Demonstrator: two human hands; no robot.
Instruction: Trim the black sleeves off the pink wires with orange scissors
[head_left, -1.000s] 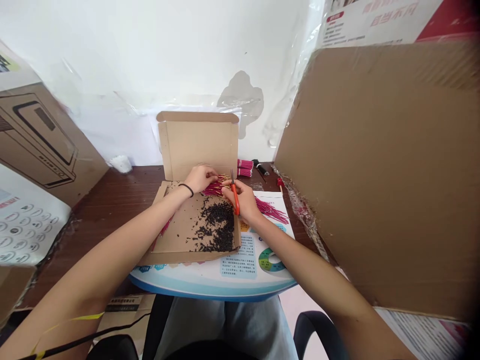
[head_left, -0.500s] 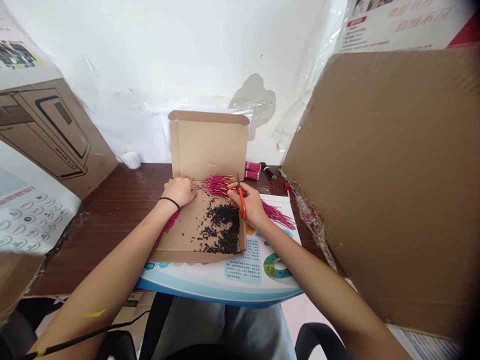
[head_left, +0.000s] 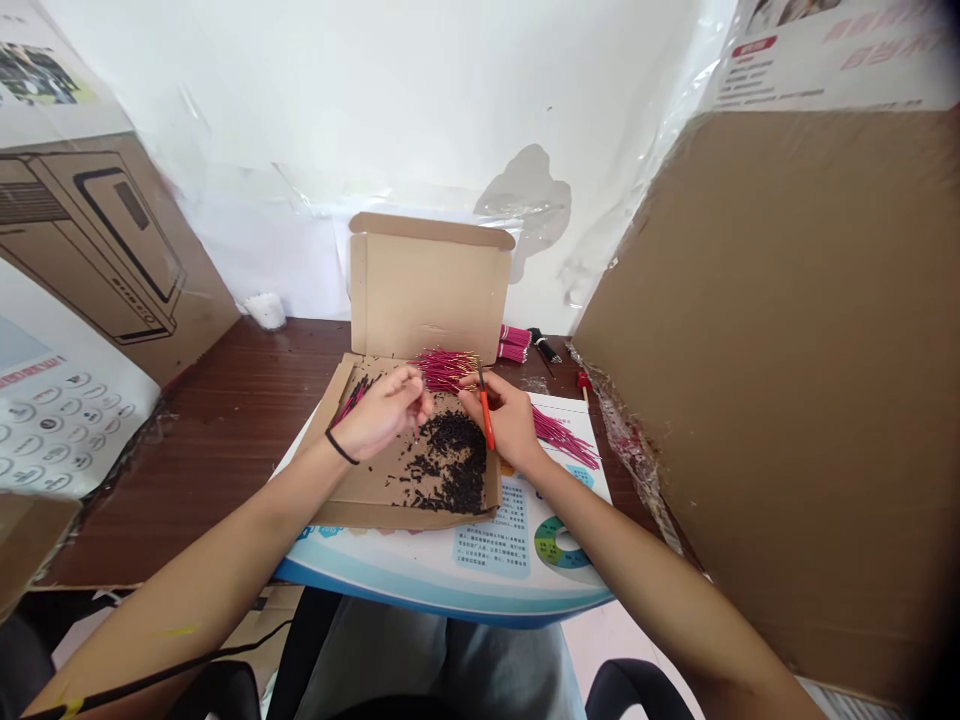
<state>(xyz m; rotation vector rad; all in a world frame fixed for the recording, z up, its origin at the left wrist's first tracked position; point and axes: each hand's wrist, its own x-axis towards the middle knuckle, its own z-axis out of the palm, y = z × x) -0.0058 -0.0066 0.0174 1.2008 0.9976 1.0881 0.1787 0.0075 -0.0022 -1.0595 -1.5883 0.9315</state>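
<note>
My left hand (head_left: 386,410) is raised over the left half of an open cardboard box (head_left: 346,508), its thumb and fingers drawn together. Whatever is between them is too small to make out. In my right hand (head_left: 508,415) is an orange-handled pointed tool (head_left: 487,420), its thin dark tip upward. Just beyond both hands lies a bunch of magenta wires (head_left: 446,368) with yellowish ends. More magenta wires with black ends (head_left: 352,400) rest along the box's left side, partly behind my left hand. Small black tube pieces (head_left: 457,470) are heaped at the box's right.
Right of the box, loose magenta wires (head_left: 566,437) lie on a printed sheet (head_left: 487,590). Tied magenta bundles (head_left: 514,342) and a black bundle (head_left: 545,345) stand behind. A white roll (head_left: 266,310) sits back left. Cardboard panels (head_left: 787,350) wall the brown table (head_left: 217,420).
My left hand has lifted from the box's left edge and moved right and toward me, uncovering black-ended wires. My right hand keeps hold of the tool in about the same place. The view has shifted slightly.
</note>
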